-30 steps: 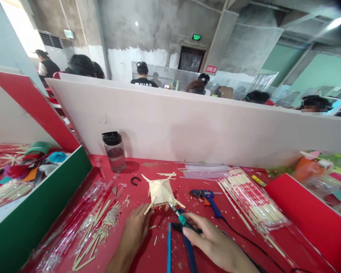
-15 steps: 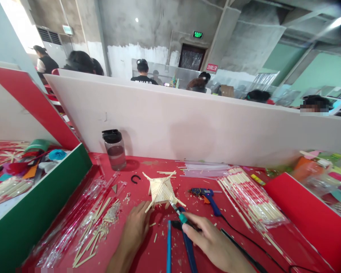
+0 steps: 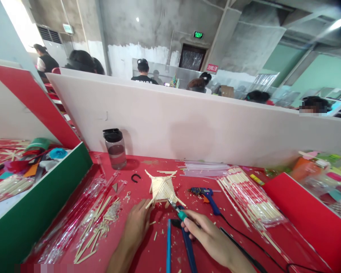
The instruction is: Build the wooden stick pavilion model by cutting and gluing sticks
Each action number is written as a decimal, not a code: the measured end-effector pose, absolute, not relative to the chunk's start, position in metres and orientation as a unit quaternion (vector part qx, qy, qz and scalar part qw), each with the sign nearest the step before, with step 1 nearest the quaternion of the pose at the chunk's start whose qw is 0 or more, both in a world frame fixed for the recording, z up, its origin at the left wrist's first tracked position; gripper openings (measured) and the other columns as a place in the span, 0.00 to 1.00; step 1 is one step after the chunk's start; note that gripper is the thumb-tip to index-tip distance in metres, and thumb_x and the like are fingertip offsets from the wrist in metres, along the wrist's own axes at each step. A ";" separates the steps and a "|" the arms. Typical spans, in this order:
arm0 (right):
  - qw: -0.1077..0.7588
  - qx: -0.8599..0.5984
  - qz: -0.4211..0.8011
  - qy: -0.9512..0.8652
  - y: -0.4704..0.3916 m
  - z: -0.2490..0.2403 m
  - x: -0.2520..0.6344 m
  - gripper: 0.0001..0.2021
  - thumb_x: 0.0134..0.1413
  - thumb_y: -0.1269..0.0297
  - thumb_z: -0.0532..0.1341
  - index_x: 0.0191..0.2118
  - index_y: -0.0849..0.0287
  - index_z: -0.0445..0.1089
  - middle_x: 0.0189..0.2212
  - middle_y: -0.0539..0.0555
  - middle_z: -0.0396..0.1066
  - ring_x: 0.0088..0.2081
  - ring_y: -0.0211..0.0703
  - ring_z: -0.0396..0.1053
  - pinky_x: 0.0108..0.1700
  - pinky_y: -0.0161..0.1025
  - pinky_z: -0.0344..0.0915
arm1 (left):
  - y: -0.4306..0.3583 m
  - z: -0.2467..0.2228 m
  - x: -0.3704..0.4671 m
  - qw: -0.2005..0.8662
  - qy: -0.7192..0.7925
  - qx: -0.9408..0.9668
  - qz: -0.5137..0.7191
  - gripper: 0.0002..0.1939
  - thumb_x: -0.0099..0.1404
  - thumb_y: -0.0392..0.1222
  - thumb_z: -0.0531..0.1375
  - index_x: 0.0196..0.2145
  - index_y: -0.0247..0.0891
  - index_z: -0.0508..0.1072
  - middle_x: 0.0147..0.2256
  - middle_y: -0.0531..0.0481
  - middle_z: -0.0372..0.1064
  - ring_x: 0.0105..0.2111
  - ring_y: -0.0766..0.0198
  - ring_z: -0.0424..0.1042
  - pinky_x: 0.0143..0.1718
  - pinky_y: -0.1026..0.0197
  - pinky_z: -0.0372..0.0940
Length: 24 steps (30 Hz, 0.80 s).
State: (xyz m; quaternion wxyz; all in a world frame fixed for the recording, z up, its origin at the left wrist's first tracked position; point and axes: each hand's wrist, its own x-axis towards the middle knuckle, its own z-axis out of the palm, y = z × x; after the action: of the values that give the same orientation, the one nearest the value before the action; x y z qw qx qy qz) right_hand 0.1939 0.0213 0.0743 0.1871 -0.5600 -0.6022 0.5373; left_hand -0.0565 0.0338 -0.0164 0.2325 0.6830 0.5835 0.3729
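A small pavilion model [image 3: 162, 187] built of pale wooden sticks stands mid-table, its pitched roof ending in stick corners that jut outward. My left hand [image 3: 138, 220] is closed at its front left corner, fingers curled at the model's edge and partly hidden. In my right hand [image 3: 201, 231] is a green-handled craft knife [image 3: 182, 215], with its metal tip against the front right part of the roof. Under that hand lie a blue-handled tool [image 3: 188, 246] and a light blue rod [image 3: 168, 246].
A blue glue gun [image 3: 206, 195] with a black cord lies to the right, beside packed wooden sticks [image 3: 252, 197]. A water bottle [image 3: 115, 149] stands at the back left. Loose sticks [image 3: 89, 242] lie left. A white partition [image 3: 159, 117] and green [image 3: 45, 182] and red [image 3: 309, 212] boards border the table.
The knife and my right hand have shifted slightly, the tip moving a little left and up along the model's front roof edge. My left hand stays at the corner.
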 end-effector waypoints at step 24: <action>0.204 -0.586 0.497 -0.607 0.015 0.070 0.189 0.32 0.62 0.39 0.53 0.62 0.57 0.66 0.57 0.60 0.71 0.58 0.56 0.67 0.61 0.48 0.62 | 0.037 -0.023 -0.057 0.219 0.591 0.695 0.347 0.19 0.68 0.34 0.50 0.52 0.41 0.74 0.46 0.42 0.77 0.44 0.56 0.76 0.47 0.57 0.68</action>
State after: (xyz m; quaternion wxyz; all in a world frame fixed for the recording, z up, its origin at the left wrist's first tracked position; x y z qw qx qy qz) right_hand 0.1888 0.0146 0.0696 0.2042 -0.5856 -0.6067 0.4973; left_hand -0.0575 0.0367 -0.0229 0.2191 0.6947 0.5905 0.3474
